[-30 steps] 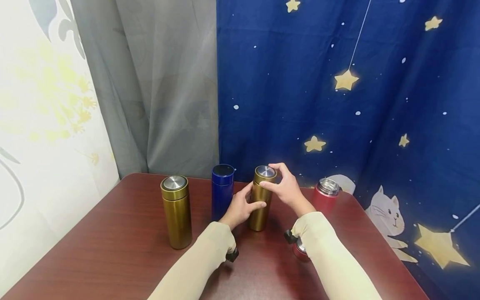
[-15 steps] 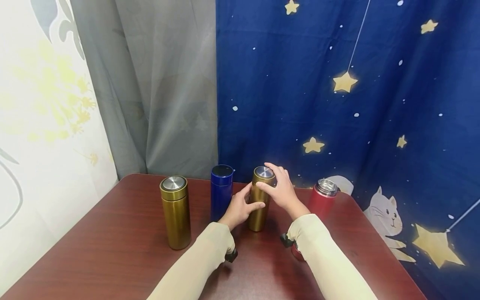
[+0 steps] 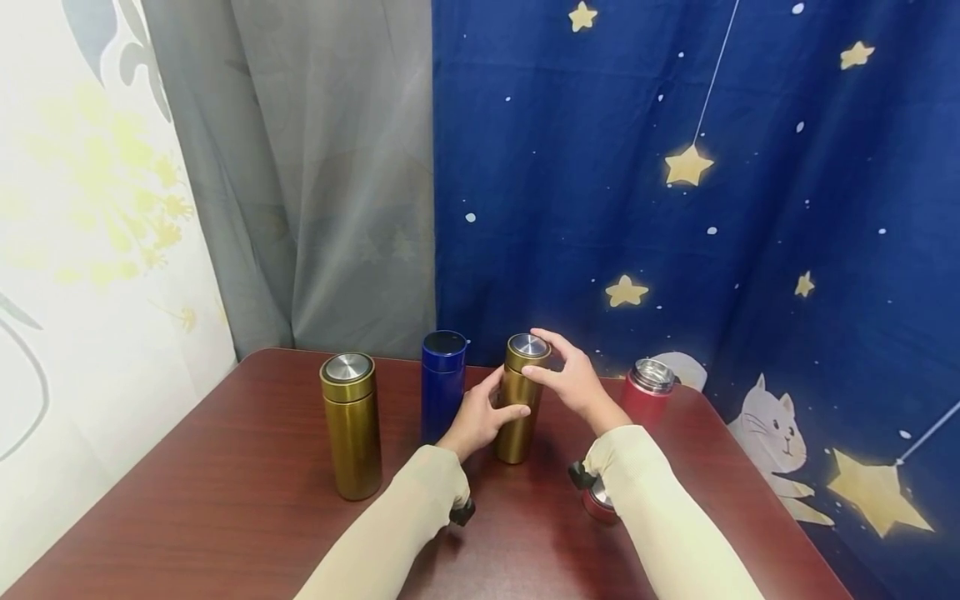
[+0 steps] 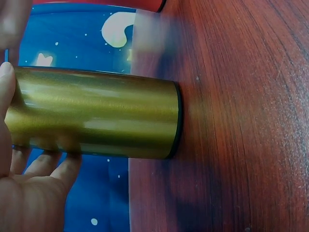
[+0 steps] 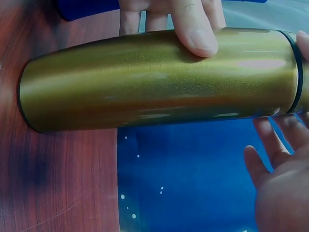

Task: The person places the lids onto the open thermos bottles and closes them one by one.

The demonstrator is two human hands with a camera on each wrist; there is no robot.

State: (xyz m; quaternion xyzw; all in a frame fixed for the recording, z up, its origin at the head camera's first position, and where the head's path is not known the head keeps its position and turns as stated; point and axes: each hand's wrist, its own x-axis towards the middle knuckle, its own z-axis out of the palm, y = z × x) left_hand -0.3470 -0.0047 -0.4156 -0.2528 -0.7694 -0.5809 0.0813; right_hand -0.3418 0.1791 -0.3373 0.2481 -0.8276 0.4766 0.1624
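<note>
Gold flask (image 3: 518,408) stood upright mid-table (image 3: 225,500) between blue flask (image 3: 442,383) and red flask (image 3: 647,393), left hand (image 3: 480,414) still gripping its body, right hand (image 3: 567,379) regripping the lid (image 3: 528,350) after twisting half a second earlier, so tightening continued.

1. Head view: from above the near table (image 3: 225,517) edge, facing forward and down, taking in the whole tabletop and curtains.
2. Left wrist view: very close, rolled sideways, on the gold flask (image 4: 96,116) base.
3. Right wrist view: equally close, sideways, same gold flask (image 5: 154,82).
4. All three views share this flask (image 3: 519,408).
</note>
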